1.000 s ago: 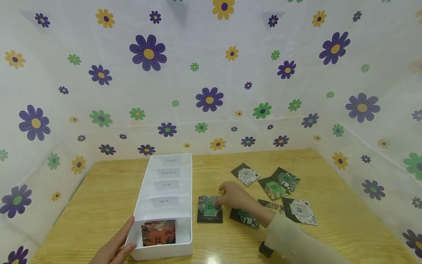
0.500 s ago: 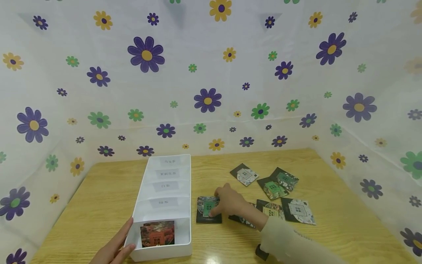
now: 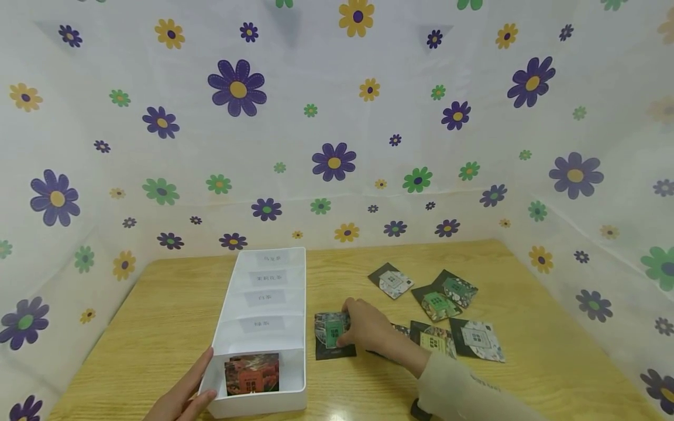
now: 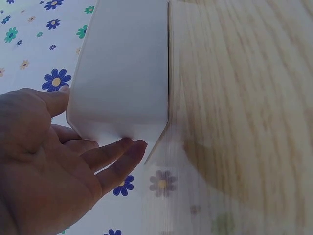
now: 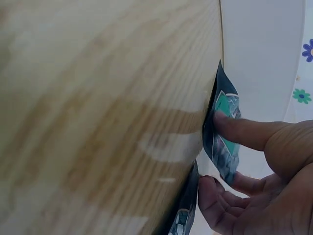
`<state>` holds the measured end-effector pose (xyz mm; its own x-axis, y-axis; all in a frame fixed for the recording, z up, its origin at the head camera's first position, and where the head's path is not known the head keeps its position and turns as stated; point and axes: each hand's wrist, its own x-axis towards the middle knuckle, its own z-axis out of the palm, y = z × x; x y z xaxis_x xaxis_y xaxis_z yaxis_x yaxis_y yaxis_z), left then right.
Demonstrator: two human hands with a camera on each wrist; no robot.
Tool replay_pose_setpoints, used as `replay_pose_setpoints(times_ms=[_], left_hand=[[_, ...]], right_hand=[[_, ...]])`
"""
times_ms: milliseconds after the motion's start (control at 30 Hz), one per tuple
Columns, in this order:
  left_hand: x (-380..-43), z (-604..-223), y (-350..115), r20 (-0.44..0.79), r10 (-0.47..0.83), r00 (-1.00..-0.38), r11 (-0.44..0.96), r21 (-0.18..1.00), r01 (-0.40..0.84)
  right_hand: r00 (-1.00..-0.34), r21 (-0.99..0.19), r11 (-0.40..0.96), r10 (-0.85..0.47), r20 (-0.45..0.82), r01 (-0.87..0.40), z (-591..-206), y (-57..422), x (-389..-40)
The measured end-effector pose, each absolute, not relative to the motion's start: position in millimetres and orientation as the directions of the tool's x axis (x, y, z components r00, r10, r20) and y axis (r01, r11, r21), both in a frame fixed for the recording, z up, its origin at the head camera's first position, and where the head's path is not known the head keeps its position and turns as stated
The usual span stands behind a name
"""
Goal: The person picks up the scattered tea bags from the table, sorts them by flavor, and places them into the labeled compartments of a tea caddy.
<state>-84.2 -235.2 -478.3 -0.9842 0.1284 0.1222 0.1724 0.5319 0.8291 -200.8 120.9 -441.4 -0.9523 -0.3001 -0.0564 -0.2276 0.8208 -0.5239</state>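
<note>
A white compartment box point(image 3: 279, 400) stands on the table, with labels inside its dividers and red-printed tea sachets point(image 3: 251, 374) in its nearest compartment. My left hand point(image 3: 179, 392) holds the box's near left corner, thumb and fingers on different sides of it, as the left wrist view also shows. Right of the box, my right hand point(image 3: 367, 327) pinches a dark tea sachet with a green label point(image 3: 327, 348). In the right wrist view the thumb presses on the green face of this sachet point(image 5: 225, 147) and a finger meets its edge. It stays close against the tabletop.
Under my right forearm lies another dark sachet point(image 3: 400, 330), partly hidden. Beyond it are a yellow-label sachet point(image 3: 433, 339), white-label sachets point(image 3: 476, 339) point(image 3: 392, 280) and two overlapping green ones point(image 3: 438, 304). A flowered cloth point(image 3: 337, 117) encloses the table point(image 3: 158, 316).
My right hand has come down slightly left onto the green-label sachet, its thumb now on the front face. The left hand and the box keep their place.
</note>
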Motion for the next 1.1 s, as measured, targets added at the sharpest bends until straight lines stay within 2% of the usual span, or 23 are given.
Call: replay_pose_setpoints(times_ms=[400, 633, 1100], left_hand=[[-84, -480, -237, 0.139, 0.139, -0.981, 0.522, 0.831, 0.191], [-85, -480, -237, 0.155, 0.143, -0.978, 0.522, 0.828, 0.207], [-86, -480, -238, 0.128, 0.147, -0.981, 0.539, 0.821, 0.188]], right_hand=[[-0.948, -0.704, 0.664, -0.317, 0.041, -0.252, -446, 130, -201], [-0.953, -0.816, 0.537, -0.299, 0.053, -0.214, -445, 142, -206], [-0.967, -0.882, 0.418, -0.219, 0.132, -0.215, -422, 151, -212]])
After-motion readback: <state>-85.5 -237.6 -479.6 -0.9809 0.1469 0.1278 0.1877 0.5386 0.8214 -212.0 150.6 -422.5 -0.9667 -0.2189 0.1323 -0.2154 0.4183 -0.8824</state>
